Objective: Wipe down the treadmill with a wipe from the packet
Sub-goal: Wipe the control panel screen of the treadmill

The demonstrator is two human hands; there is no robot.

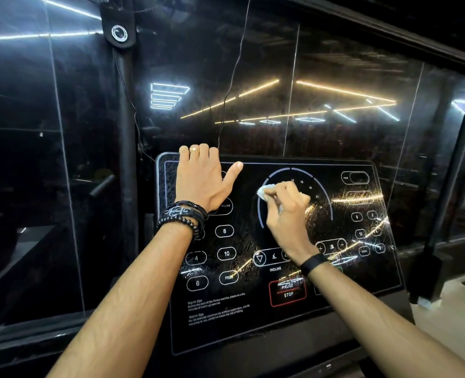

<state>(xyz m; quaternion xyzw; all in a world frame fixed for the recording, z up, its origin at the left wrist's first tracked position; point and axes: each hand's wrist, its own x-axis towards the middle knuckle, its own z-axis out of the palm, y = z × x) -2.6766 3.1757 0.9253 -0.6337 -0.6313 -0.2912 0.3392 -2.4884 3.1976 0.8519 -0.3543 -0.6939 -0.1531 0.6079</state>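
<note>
On console, wipe under right hand

My right hand pinches a white wipe against the treadmill console, inside the dial arc. My left hand hooks its fingers over the console's far-left edge.

Glossy black treadmill console panel: "INCLINE", "PAUSE", "STOP", "Warm tips"
Oval buttons: 4, 6, 8, 10
Dial scale: 12, 15, 18, 21, 24
</note>
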